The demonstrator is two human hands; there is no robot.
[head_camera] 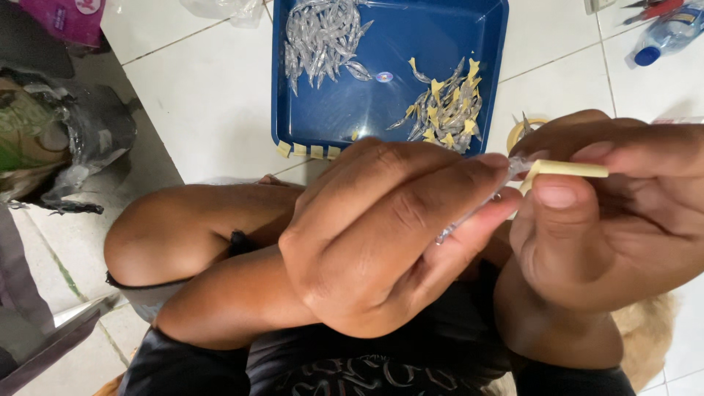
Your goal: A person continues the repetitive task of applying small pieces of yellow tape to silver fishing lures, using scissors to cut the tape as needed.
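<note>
My left hand [381, 235] pinches a thin clear plastic sleeve [469, 213] between thumb and fingers, close to the camera. My right hand [609, 213] holds a small strip of pale yellow tape [568, 169] against the sleeve's upper end. Both hands hover above my bent knee [161, 235]. Beyond them a blue tray [411, 37] lies on the white tiled floor. It holds a pile of plain clear sleeves [323, 37] at its left and a pile of yellow-taped sleeves [444, 110] at its right.
Cut pieces of yellow tape [308, 150] stick along the tray's near rim. A tape roll [524, 128] peeks out behind my right hand. A plastic bottle with a blue cap [667, 33] lies top right. Crumpled bags [51, 139] sit at left.
</note>
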